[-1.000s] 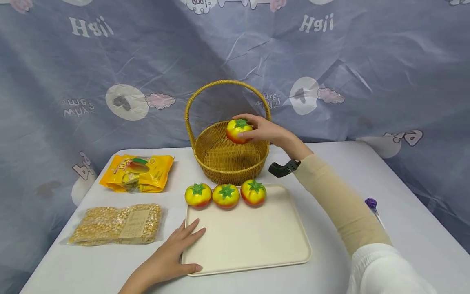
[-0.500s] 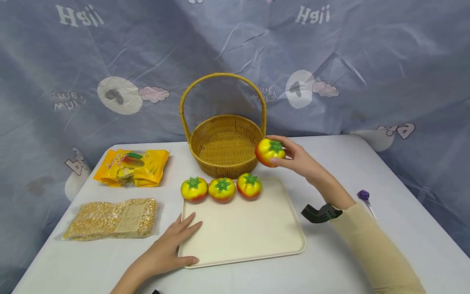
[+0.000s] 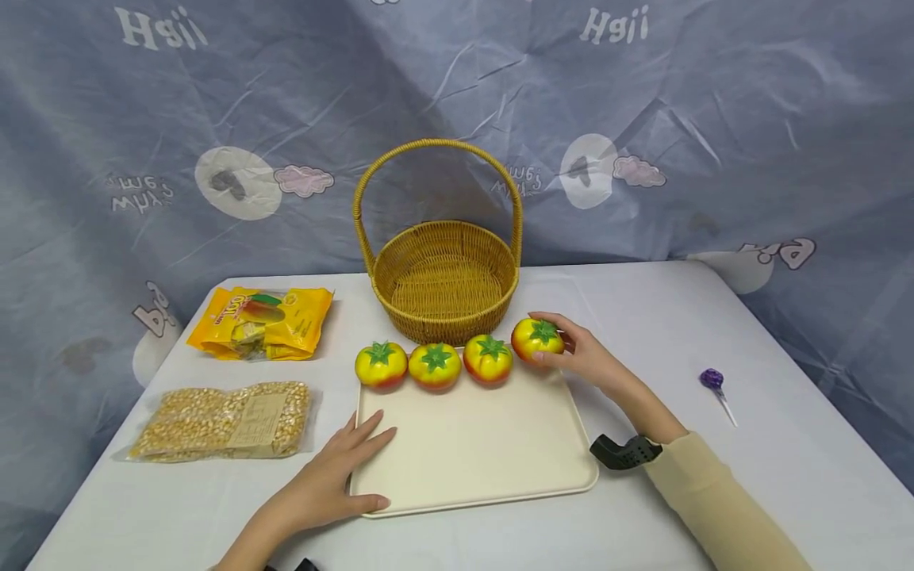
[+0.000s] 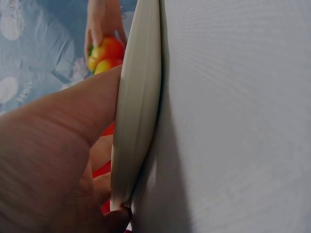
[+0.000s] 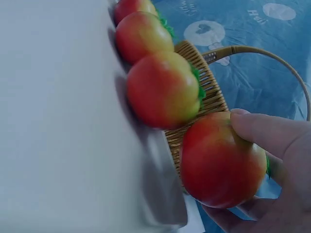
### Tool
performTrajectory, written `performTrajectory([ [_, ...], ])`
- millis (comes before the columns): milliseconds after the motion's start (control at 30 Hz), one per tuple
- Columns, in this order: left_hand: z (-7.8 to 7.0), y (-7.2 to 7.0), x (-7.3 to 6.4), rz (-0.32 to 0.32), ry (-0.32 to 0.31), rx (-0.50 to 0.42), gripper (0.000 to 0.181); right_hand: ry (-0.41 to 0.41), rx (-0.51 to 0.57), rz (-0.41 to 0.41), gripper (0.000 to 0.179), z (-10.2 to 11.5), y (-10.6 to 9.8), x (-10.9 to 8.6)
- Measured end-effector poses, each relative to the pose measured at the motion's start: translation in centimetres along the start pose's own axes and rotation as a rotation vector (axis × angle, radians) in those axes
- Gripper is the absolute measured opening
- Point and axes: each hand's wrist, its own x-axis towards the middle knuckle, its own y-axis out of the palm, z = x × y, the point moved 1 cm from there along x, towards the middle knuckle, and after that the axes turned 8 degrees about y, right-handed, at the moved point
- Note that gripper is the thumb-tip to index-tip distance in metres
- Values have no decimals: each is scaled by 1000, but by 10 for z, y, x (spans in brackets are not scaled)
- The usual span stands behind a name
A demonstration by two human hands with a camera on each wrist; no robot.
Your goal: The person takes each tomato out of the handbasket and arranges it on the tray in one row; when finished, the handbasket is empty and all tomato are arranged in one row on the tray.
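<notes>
My right hand [image 3: 589,357] grips a yellow-and-red toy tomato [image 3: 535,339] with a green star-shaped leaf, thumb on the near side and fingers behind. It is at the tray's far right corner; in the right wrist view the held tomato [image 5: 221,160] is close to the tray's rim. Three similar tomatoes [image 3: 435,367] sit in a row along the far edge of the cream tray [image 3: 471,444]. My left hand [image 3: 324,480] rests on the tray's left edge, fingers spread and fairly straight over the rim. In the left wrist view the thumb overlaps the tray's side [image 4: 138,87].
Behind the tray stands a wicker basket [image 3: 446,321] with a tall arched handle and nothing inside. On the left lie a yellow mango candy bag [image 3: 296,325] and a clear pack of corn kernels [image 3: 214,424]. A purple lollipop [image 3: 712,379] lies on the right.
My right hand has carried the tomato from over the basket rightward and down to the tray's far right corner. The left hand has kept its place on the tray.
</notes>
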Motion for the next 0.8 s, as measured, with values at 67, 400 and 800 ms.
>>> performTrajectory([
  [67, 0, 0, 1, 2, -3, 2, 83, -16, -16, -6, 62, -5, 2, -1],
  [400, 1, 0, 1, 3, -2, -5, 83, -86, -230, -63, 63, -9, 14, -6],
  [800, -5, -12, -8, 31, -26, -17, 79, -73, -330, -73, 75, -12, 13, -14],
])
